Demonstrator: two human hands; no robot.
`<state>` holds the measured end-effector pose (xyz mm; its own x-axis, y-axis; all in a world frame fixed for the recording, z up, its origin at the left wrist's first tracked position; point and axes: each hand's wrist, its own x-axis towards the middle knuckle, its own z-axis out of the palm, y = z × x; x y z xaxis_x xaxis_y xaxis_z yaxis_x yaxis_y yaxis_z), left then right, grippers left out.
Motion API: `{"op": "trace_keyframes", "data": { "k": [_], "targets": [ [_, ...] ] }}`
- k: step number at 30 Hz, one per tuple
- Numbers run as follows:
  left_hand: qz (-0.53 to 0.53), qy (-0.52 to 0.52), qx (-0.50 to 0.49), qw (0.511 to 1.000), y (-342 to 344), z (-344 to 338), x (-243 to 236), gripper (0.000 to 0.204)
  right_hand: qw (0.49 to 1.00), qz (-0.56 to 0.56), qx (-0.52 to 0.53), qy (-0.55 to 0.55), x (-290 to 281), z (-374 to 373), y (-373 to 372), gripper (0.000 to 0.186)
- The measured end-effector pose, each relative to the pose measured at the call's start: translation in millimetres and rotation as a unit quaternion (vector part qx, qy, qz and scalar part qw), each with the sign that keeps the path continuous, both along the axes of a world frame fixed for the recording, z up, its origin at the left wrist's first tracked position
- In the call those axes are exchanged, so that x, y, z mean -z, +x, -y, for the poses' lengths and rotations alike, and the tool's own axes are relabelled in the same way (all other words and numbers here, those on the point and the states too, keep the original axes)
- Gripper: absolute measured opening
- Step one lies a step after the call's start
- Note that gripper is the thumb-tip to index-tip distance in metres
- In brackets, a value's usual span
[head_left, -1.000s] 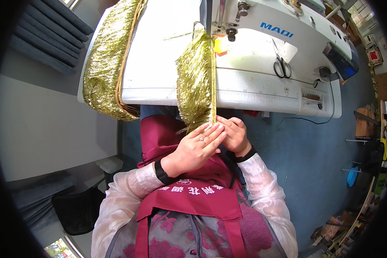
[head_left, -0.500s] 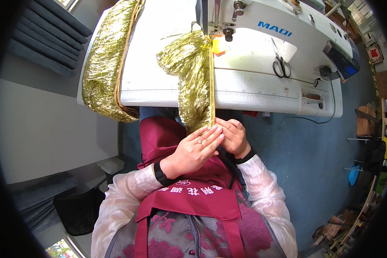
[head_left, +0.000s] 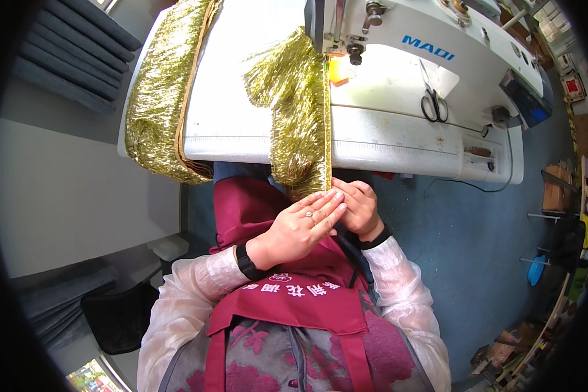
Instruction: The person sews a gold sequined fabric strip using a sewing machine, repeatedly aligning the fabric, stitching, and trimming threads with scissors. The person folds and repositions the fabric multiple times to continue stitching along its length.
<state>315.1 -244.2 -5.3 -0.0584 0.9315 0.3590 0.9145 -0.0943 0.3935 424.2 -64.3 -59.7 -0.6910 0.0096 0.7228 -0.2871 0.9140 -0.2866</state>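
A strip of shiny gold tinsel fringe (head_left: 297,124) runs from beneath the sewing machine's needle area (head_left: 333,49) down over the table's front edge. Its flat, straight binding forms the right side, and the loose strands spread left. At the lower end my left hand (head_left: 300,225) lies over the strip, fingers pressed together, partly covering the right fingers. My right hand (head_left: 359,208) grips the binding edge with bent fingers. The bit of strip between the hands is mostly hidden. Below the table the fringe hangs against my dark red apron (head_left: 242,206).
A thick bundle of gold fringe (head_left: 157,98) with a brown edge drapes over the table's left end. Black-handled scissors (head_left: 434,106) lie under the machine arm (head_left: 431,32). An orange piece (head_left: 339,70) sits by the needle. A small tray (head_left: 479,157) is set into the table's right side.
The view has shifted slightly, so the machine and scissors appear a little further right. Both hands keep their hold on the strip; the fringe's far end now shows further up beside the needle.
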Motion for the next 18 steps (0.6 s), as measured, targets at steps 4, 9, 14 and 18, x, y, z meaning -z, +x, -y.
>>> {"op": "trace_keyframes", "data": {
  "k": [4,9,14,18],
  "targets": [
    [0.005,-0.005,0.017,1.000,-1,0,-6,0.058,1.000,-0.002,-0.002,-0.015,8,0,2,0.023],
    [-0.032,0.003,0.042,0.999,-6,-3,-27,0.057,0.988,-0.042,0.004,-0.147,10,4,-4,0.032],
    [-0.091,-0.009,0.111,0.990,-32,-14,-49,0.056,0.988,0.069,-0.089,-0.106,-4,-7,-6,0.021],
    [0.068,0.025,-0.024,0.997,-145,-49,-55,0.043,0.994,0.066,-0.079,-0.044,-13,-11,-2,0.032]
  ]
}}
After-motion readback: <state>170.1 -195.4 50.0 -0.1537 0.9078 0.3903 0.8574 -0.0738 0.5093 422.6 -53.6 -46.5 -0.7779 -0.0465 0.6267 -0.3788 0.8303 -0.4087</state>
